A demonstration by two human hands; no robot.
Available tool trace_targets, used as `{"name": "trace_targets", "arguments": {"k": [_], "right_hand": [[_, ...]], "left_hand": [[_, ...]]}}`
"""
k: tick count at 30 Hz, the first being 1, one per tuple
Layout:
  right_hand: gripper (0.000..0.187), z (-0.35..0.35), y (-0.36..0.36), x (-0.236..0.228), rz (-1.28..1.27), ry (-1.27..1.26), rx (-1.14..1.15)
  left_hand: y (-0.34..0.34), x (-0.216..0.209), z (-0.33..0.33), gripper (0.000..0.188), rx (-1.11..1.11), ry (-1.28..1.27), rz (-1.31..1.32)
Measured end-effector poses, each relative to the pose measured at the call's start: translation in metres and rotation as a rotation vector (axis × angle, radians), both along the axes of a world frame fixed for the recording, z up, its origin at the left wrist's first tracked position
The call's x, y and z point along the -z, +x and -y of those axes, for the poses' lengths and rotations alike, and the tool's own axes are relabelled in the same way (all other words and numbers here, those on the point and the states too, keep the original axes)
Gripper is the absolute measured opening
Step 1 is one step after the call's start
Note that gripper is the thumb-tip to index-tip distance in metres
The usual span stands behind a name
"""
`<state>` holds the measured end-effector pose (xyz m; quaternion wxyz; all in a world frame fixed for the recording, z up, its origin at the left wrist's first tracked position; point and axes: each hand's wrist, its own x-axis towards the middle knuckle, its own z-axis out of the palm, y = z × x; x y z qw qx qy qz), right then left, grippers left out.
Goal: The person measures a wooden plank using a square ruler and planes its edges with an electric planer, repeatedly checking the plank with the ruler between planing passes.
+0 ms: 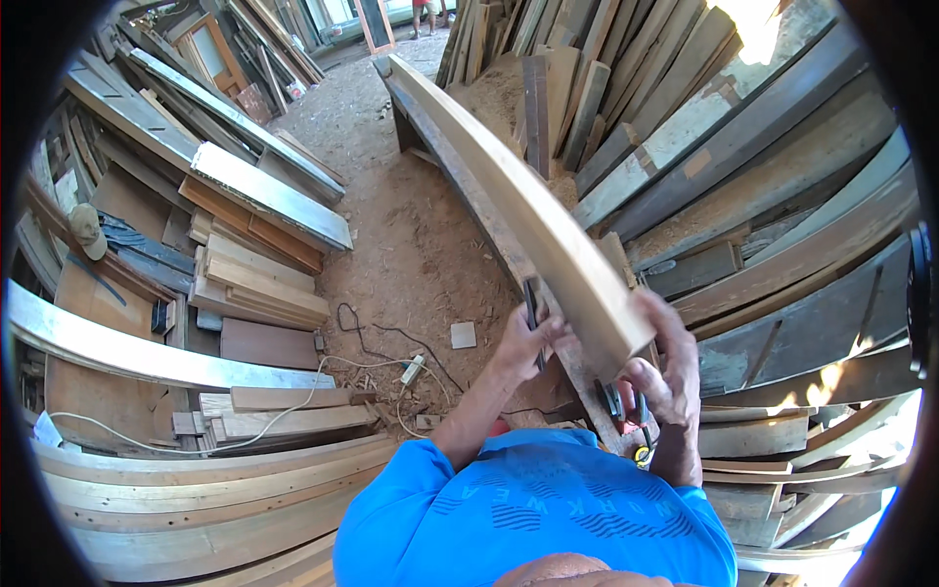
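A long, pale timber beam [548,225] runs away from me, its near end raised toward my chest. My right hand [670,362] is closed round that near end, fingers on its right side and thumb by the end face. My left hand [533,342] pinches a dark, narrow, flat tool [532,303] beside the beam's left side; its exact kind does not show. Under the beam lies a long wooden bench [460,181]. On the bench's near end, below my right hand, sits a black and red object [626,406], partly hidden.
Stacked boards [259,279] line the left side. Planks lean and lie along the right [773,196]. A white power strip [413,370] with cords and a square tile [463,336] lie on the dusty floor [391,215]. Someone's legs [424,18] show far off.
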<state>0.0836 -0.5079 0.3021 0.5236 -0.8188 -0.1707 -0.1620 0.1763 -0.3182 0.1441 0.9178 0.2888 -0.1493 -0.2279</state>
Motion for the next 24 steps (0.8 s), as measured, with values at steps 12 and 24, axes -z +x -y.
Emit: {"name": "trace_targets", "arguments": {"k": [12, 24], "right_hand": [[0.058, -0.102, 0.051, -0.072, 0.657, 0.117, 0.230], [0.069, -0.118, 0.052, -0.076, 0.708, 0.083, 0.138]], "left_hand": [[-0.013, -0.140, -0.078, 0.030, -0.317, 1.230, 0.714], [-0.004, -0.066, -0.209, 0.025, -1.116, 1.545, 0.378]]}}
